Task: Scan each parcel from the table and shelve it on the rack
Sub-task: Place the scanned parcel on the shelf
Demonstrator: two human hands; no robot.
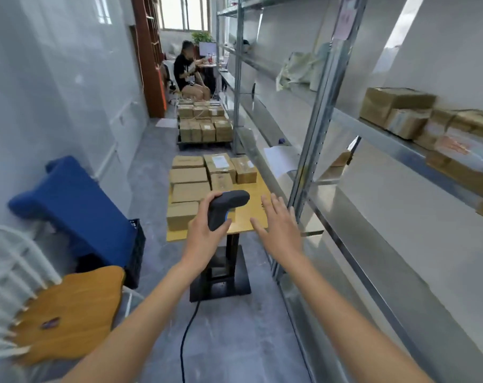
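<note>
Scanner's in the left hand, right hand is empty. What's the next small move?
Probably reach the open right hand to the nearest parcel on the table: the left hand already grips the scanner.

Bright, even daylight from the far window [183, 12], blown out there; soft shadows only, glare streaks on the rack [326, 111] metal, strong wide-angle bending at edges, motion blur on right-side boxes [395, 106].

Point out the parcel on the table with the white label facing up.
It is the parcel in the far row, middle position, with a white label on its top. The other boxes on the table show plain brown cardboard tops.
</note>
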